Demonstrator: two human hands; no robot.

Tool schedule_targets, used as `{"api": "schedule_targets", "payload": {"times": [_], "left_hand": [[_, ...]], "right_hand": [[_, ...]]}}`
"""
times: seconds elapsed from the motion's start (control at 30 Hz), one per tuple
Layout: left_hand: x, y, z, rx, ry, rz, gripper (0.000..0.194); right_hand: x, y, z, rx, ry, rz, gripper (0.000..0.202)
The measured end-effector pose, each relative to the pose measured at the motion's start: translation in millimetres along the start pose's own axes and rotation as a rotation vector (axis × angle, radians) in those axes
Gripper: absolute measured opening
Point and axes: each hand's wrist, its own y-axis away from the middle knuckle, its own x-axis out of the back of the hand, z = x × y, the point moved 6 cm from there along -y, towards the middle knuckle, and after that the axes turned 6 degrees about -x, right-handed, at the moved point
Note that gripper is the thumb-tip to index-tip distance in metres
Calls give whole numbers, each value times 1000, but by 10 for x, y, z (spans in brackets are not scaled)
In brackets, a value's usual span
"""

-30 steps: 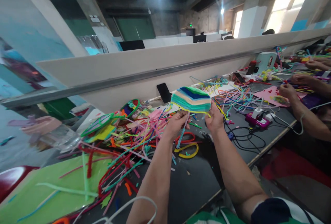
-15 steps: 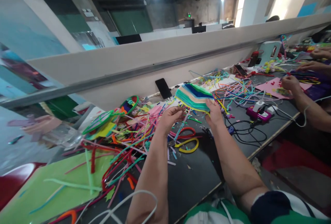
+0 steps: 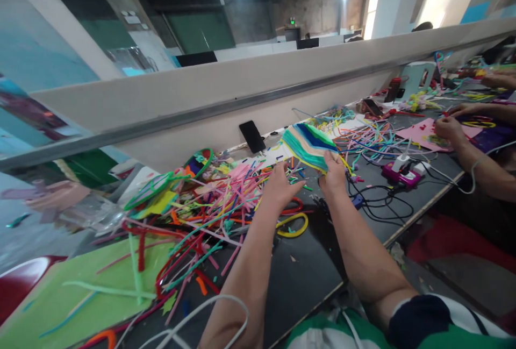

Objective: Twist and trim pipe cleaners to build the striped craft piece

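My right hand grips the near right edge of a striped panel that looks made of pipe cleaners. Its bands are green, dark blue, beige and teal, with a yellow border, and it is held tilted above the table. My left hand is apart from the panel, to its lower left, with thumb and fingers spread and nothing seen in them. Under the left wrist lie scissors with a yellow and a red handle loop, the blades mostly hidden. Loose pipe cleaners, mostly pink, are heaped left of that hand.
A black phone leans on the partition behind. Further left are round green-rimmed pieces and a green sheet. A purple power strip with cables lies at right. Another person's hands work over a pink sheet.
My left hand has gone from pinched fingers to spread ones and shifted slightly right. My right hand still holds the striped panel, which sits a little further right.
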Motion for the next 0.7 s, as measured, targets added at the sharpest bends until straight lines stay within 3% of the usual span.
{"api": "schedule_targets", "payload": {"times": [0.17,0.7], "left_hand": [[-133,73,98,-49,-190,89,72],[-184,106,44,-51,-375,99,68]], "right_hand": [[-7,10,-7,-7,16,26,22],[-30,52,41,-45,18,0,26]]}}
